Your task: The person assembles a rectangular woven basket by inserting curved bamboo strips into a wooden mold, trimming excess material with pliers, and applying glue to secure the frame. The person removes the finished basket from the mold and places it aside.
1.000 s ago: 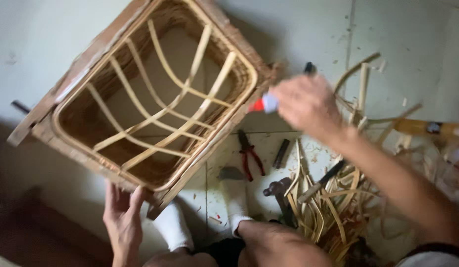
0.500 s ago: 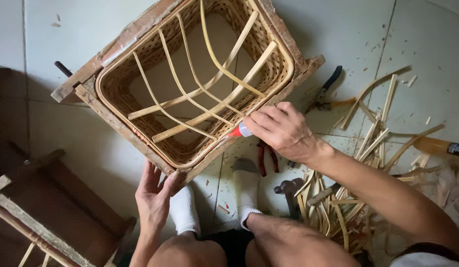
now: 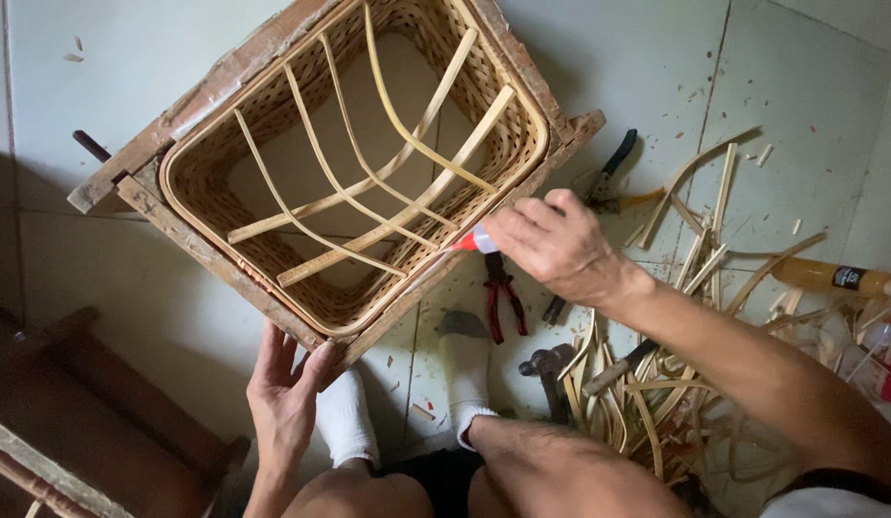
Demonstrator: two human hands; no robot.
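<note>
Wooden furniture piece (image 3: 71, 422): one, dark, at the lower left of the basket, on the floor
Left hand (image 3: 284, 398): fingers spread open, palm pressed against the near corner of the basket's wooden frame
Basket (image 3: 225, 115): one, square, woven cane walls inside a rough wooden frame, tilted up on the tiled floor (image 3: 800, 86)
Basket contents: about seven loose cane strips (image 3: 369, 173) bowed and crossing over its opening, no bottom woven in
Feet: two, in white socks (image 3: 465, 369), just below the basket
Glue tube (image 3: 474, 241): one, small, red tip touching the basket's near rim
Right hand (image 3: 551, 245): fingers closed round the glue tube, just right of the basket's rim
Pliers: two, a red-handled pair (image 3: 500, 297) below the right hand, a black-handled pair (image 3: 613, 173) beside the basket's right corner
Hammer (image 3: 546, 369): one, right of the socks
Cane offcuts (image 3: 656, 384): a loose heap, right of the basket
Amber bottle (image 3: 834, 278): one, lying at the far right of the basket
</note>
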